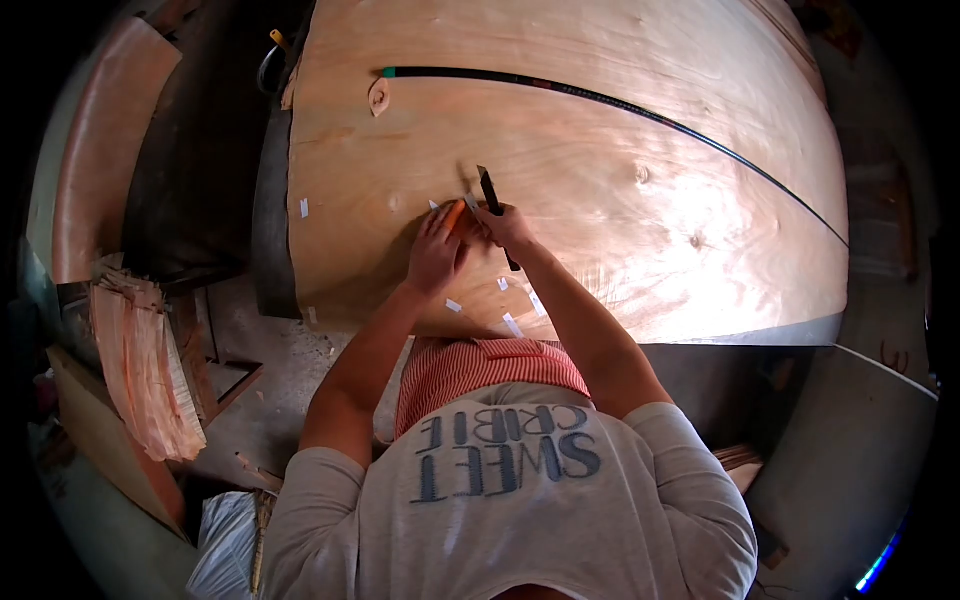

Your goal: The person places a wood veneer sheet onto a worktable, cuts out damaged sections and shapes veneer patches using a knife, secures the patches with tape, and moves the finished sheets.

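The right hand (pixel 510 229) is closed around a flat black bar (pixel 487 187), which sticks out past it at the far and near ends. The left hand (pixel 437 252) lies just to its left, fingers against an orange piece (pixel 454 217); whether it grips this or only touches it, I cannot tell. Both rest over the left part of a broad wood sheet (pixel 600 230), near its close edge, with small white strips (pixel 512 325) nearer the person and a long dark pole (pixel 640 107) farther away. The bar looks stiff, light and perhaps smooth; its middle seems the steadiest hold. The sheet looks thin and likely splits along the grain, so flat, spread support suits it best.
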The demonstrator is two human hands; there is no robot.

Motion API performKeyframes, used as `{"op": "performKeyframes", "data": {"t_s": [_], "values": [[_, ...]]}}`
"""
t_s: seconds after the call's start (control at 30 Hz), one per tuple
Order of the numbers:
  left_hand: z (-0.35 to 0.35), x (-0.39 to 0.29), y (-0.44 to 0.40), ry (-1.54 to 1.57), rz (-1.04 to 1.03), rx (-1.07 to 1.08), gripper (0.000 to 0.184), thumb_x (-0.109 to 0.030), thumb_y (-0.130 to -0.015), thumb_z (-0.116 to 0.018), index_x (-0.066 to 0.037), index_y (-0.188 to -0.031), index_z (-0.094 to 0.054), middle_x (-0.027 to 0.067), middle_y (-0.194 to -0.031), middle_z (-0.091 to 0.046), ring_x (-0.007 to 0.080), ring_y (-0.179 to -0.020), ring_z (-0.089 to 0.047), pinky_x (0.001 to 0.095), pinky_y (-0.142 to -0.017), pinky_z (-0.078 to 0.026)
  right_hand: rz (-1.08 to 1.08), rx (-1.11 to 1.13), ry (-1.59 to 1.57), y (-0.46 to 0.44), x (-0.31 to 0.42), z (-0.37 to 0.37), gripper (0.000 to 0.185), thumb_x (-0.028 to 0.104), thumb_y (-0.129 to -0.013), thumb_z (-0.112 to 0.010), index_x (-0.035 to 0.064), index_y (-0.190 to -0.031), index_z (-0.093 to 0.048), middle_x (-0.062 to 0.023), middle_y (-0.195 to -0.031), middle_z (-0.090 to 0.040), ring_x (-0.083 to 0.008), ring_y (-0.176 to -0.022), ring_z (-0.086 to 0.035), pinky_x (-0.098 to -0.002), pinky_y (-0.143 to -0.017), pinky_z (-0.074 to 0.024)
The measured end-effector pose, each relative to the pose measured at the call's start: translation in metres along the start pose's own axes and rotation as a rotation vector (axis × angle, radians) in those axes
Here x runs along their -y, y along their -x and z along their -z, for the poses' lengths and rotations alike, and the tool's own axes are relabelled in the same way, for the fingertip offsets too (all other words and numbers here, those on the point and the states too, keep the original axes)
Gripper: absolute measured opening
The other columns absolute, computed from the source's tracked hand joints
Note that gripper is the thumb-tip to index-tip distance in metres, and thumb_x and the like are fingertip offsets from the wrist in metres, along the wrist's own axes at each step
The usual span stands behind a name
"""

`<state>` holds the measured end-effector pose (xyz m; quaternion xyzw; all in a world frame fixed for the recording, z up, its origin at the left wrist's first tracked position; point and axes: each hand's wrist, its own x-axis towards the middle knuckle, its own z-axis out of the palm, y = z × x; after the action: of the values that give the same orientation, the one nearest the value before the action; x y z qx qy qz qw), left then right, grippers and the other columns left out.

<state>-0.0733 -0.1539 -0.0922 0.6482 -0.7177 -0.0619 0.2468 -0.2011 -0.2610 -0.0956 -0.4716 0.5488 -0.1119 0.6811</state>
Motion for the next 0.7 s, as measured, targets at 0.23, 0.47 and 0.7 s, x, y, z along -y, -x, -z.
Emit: {"op": "performKeyframes", "data": {"t_s": [0.23,0.47,0.7], "values": [[-0.006,0.015,-0.016,-0.092,-0.066,0.084,0.033,-0.017,-0.076,-0.053,0.001,-0.104,-0.055,0.0133,-0.120,-0.046,0.0262,-0.108,-0.043,0.0394,-0.084,-0.037,0.001,-0.027,0.070,-0.004,-0.006,-0.001,0.025,0.026,-0.080,-0.056,0.0042,-0.069,-0.055,0.0000,-0.050,-0.047,-0.0073,-0.039,-0.040,-0.0225,-0.034,-0.0288],[0.010,0.003,-0.026,-0.113,-0.086,0.109,0.038,-0.014,-0.074,-0.052,-0.004,-0.111,-0.052,0.0129,-0.124,-0.041,0.0263,-0.118,-0.034,0.0438,-0.095,-0.031,-0.042,0.082,0.171,0.041,0.005,0.015,0.031,0.033,-0.082,-0.053,0.0046,-0.071,-0.057,-0.0009,-0.053,-0.054,-0.0064,-0.040,-0.036,-0.0215,-0.036,-0.0272],[0.032,-0.034,0.000,0.043,-0.274,0.392,0.029,-0.025,-0.073,-0.058,-0.008,-0.096,-0.060,0.0148,-0.129,-0.036,0.0273,-0.125,-0.025,0.0449,-0.101,-0.022,0.203,-0.077,0.295,0.079,-0.052,0.075,0.029,0.027,-0.085,-0.050,-0.0001,-0.084,-0.059,-0.0046,-0.055,-0.056,-0.0115,-0.048,-0.051,-0.0256,-0.046,-0.0391]]}}
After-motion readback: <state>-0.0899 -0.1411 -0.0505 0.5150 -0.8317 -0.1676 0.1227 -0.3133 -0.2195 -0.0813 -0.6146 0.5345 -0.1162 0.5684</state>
